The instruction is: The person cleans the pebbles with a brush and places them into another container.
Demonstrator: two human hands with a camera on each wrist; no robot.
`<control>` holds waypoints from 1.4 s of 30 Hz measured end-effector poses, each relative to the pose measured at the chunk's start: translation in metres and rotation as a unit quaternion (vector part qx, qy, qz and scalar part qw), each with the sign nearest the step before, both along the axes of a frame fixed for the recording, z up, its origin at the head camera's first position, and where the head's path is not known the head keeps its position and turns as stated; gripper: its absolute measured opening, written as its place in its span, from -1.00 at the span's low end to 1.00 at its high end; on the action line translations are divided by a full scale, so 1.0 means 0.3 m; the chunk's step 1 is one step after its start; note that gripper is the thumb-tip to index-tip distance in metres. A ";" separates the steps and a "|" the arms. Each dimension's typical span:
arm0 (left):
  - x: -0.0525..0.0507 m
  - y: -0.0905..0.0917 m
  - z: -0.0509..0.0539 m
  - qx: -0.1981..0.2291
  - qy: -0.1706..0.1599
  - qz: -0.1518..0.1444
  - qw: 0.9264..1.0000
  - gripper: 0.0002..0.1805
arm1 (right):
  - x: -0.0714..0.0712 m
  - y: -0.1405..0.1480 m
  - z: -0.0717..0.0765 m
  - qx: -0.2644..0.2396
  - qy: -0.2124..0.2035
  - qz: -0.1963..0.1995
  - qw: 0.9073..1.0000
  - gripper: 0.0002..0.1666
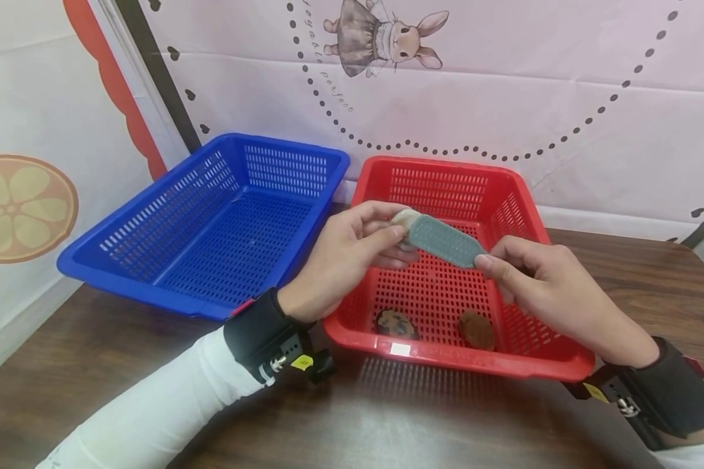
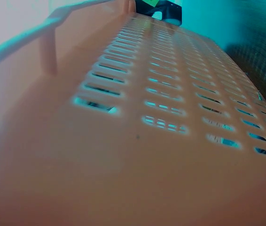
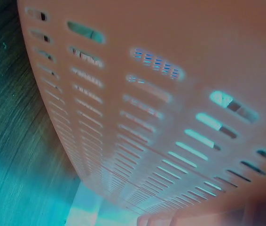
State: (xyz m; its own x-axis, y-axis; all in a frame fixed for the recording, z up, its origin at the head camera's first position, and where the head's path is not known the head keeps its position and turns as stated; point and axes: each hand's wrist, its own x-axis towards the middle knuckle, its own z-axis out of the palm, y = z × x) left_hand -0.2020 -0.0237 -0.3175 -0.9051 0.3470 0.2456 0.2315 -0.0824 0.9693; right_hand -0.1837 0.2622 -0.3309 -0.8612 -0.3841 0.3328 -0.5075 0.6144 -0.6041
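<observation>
My left hand [image 1: 354, 251] pinches the pale, rounded end of a flat grey-green piece [image 1: 448, 241] with a textured face and an edged rim, in the head view. At its narrower, tapered end, the thumb and fingers of my right hand [image 1: 542, 286] pinch it too. Stretched between both hands, the piece hangs above the red basket [image 1: 448, 361]. Inside that basket, near its front wall, lie a tan-and-dark patterned round item [image 1: 396, 324] and a brown round item [image 1: 476, 329]; their kinds are unclear. Neither wrist view shows a hand, only slotted basket wall [image 2: 100, 165].
A blue slotted basket [image 1: 322, 260] stands to the left of the red one on the wooden table [image 1: 446, 430]. Behind both hangs a pink printed cloth [image 1: 504, 78]. The right wrist view shows slotted wall [image 3: 39, 94] beside dark wood grain [image 3: 11, 117].
</observation>
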 end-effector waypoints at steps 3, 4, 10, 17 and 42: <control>-0.001 0.002 0.000 0.001 0.001 0.001 1.000 -0.66 | 0.000 -0.001 0.000 0.004 0.007 -0.019 1.000 -0.85; -0.002 0.002 0.000 0.001 0.001 0.002 1.000 -0.67 | -0.001 -0.001 0.000 0.003 0.007 -0.022 1.000 -0.84; -0.004 0.003 0.001 0.006 -0.006 0.002 1.000 -0.67 | -0.003 0.000 0.000 -0.008 0.008 -0.031 0.999 -0.83; 0.000 -0.001 0.002 0.011 -0.011 0.004 1.000 -0.68 | -0.004 0.002 0.002 -0.018 0.008 -0.034 0.999 -0.87; 0.001 -0.002 0.002 0.015 -0.012 0.010 1.000 -0.65 | 0.000 0.004 -0.002 0.000 0.012 0.012 1.000 -0.89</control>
State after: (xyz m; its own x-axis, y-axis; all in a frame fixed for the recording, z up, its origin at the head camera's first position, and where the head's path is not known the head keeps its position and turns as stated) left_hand -0.2015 -0.0242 -0.3169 -0.9173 0.3220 0.2343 0.2107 -0.1068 0.9717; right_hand -0.1836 0.2635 -0.3316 -0.8432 -0.4047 0.3538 -0.5369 0.6021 -0.5910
